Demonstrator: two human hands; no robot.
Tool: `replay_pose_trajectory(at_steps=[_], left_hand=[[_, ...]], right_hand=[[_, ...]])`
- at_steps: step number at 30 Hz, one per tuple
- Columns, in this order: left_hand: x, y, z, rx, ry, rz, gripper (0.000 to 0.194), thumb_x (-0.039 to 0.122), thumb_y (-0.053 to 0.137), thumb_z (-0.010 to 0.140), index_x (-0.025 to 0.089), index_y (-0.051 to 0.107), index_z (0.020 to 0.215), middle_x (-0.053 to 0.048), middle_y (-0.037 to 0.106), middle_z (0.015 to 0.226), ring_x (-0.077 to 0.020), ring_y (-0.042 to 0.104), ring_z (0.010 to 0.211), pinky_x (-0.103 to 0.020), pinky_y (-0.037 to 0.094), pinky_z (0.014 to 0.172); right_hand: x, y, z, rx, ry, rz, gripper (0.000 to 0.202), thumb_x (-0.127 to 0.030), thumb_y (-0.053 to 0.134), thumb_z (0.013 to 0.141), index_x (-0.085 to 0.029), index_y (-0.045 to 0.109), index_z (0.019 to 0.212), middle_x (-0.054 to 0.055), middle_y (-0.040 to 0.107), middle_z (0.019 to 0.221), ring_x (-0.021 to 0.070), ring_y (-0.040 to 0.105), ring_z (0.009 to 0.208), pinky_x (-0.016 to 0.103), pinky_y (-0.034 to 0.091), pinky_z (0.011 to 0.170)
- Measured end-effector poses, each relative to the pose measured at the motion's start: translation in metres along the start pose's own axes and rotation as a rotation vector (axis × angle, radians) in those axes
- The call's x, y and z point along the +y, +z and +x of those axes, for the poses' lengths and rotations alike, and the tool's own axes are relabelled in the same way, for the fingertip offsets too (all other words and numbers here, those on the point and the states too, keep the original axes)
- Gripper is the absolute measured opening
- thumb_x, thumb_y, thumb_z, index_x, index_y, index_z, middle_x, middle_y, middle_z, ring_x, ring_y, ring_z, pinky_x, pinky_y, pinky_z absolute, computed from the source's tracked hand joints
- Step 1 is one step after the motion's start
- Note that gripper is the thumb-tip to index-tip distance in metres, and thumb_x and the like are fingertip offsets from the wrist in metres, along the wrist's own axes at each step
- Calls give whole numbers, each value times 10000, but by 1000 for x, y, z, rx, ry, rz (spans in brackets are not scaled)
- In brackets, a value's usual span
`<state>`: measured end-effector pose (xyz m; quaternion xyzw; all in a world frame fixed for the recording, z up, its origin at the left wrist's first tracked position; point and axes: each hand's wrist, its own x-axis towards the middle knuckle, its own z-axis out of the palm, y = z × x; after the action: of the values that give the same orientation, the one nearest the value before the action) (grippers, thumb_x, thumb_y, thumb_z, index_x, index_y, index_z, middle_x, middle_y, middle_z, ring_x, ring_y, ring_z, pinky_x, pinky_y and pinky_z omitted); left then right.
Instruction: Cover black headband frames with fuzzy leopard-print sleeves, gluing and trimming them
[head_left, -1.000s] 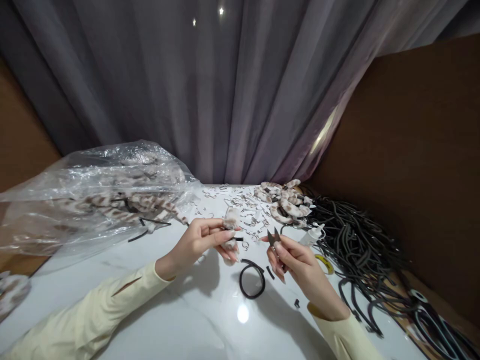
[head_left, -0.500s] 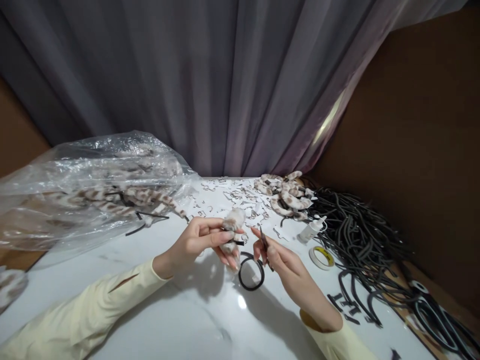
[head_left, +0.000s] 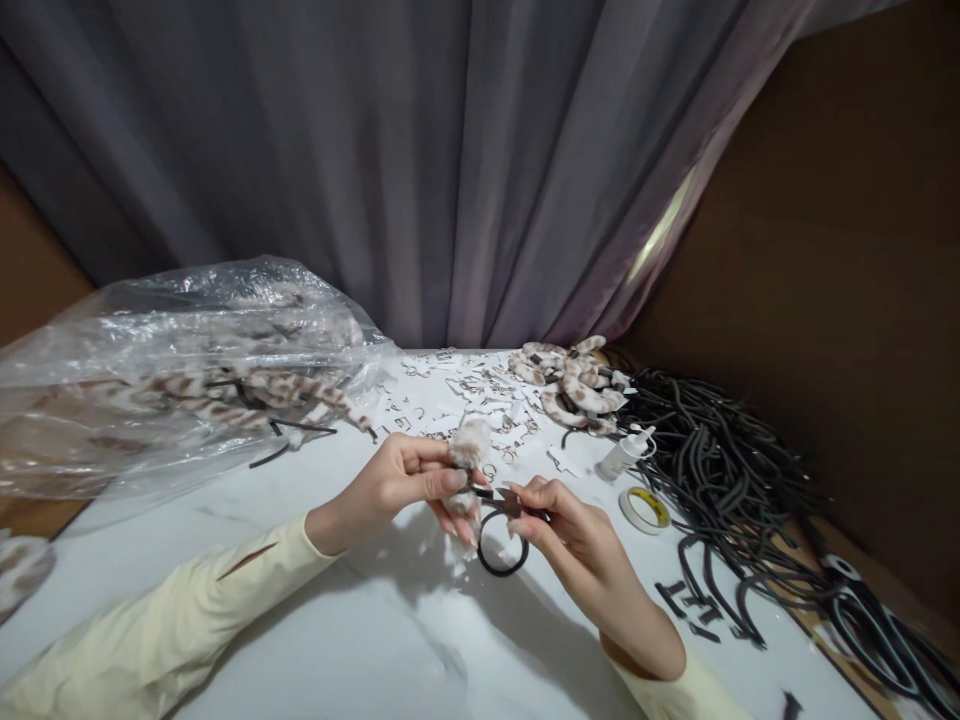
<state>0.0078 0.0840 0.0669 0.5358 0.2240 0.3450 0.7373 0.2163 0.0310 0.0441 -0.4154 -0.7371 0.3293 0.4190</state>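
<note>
My left hand [head_left: 420, 485] is closed on a furry white-and-brown plush strip [head_left: 471, 445] above the table. A short black cord end [head_left: 484, 492] sticks out from the fur beside the left thumb. In my right hand [head_left: 566, 525] are small dark snips [head_left: 510, 502], their pointed tips close to that cord end; whether they touch it I cannot tell. Below, a black ring [head_left: 504, 573] that looks like looped cord hangs or lies between the hands, partly behind the right fingers.
A clear plastic bag [head_left: 187, 340] of furry strips lies at left. Behind the hands, small metal hooks and paper scraps [head_left: 480, 385] are scattered near a pile of furry loops [head_left: 581, 390]. To the right are a white bottle [head_left: 625, 455], a tape roll [head_left: 645, 510] and heaped black tubing [head_left: 720, 460].
My right hand has turned the snips and brought them left, up to the black cord end. The left hand keeps its hold on the plush strip, nearly still.
</note>
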Motion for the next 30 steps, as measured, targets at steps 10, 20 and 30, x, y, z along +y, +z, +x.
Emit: replay_pose_trajectory(at_steps=[10, 20, 30], left_hand=[[0, 1, 2, -13, -13, -3, 295, 352, 721, 710, 69, 679, 784, -65, 694, 631, -174, 684, 554, -179, 530, 487], [3, 3, 2, -13, -90, 2, 242, 265, 758, 675, 89, 692, 829, -55, 709, 693, -171, 694, 615, -179, 544, 556], [4, 5, 3, -17, -113, 69, 216, 276, 733, 703, 104, 714, 833, -40, 705, 681, -140, 683, 612, -171, 538, 586]], right_hand=[[-4, 0, 0, -17, -17, -34, 93, -234, 490, 893, -192, 460, 815, -15, 517, 734, 88, 448, 628, 188, 364, 569], [-7, -2, -2, 5, -111, -119, 65, -153, 474, 896, -193, 462, 845, -19, 478, 734, 81, 431, 621, 184, 358, 578], [-8, -1, -3, 11, -191, -162, 117, -94, 464, 889, -200, 428, 857, -9, 436, 746, 99, 414, 658, 208, 351, 604]])
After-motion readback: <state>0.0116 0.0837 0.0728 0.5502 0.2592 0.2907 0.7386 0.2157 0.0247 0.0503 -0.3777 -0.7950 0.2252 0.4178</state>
